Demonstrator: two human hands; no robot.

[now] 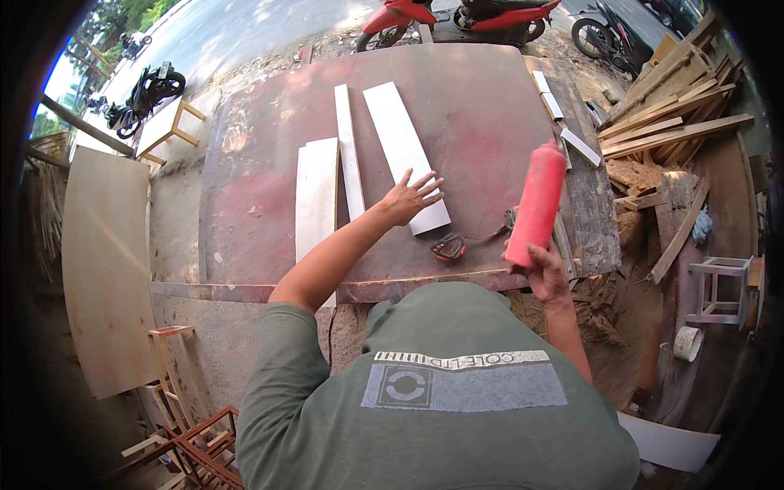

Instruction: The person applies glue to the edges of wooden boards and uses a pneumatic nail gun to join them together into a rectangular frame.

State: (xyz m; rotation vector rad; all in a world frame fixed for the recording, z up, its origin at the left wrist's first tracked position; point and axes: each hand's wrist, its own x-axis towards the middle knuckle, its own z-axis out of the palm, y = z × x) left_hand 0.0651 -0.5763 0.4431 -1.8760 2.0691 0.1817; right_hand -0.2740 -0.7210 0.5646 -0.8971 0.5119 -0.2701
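Note:
My right hand (549, 273) grips a red squeeze bottle (536, 202) by its lower end and holds it upright over the right side of the reddish worktable (482, 114). My left hand (412, 196) reaches forward with fingers spread, resting on the near end of a white board strip (402, 147). A narrower white strip (349, 155) and a wider pale board (316, 200) lie to its left. An orange and black tape measure (448, 247) sits on the table between my hands.
Small white offcuts (563, 122) lie at the table's right edge. Stacked timber (670, 114) and scraps fill the right side, with a small stool (719, 290) and a tape roll (688, 343). A plywood sheet (106, 269) leans at the left. Motorbikes (457, 20) are parked beyond.

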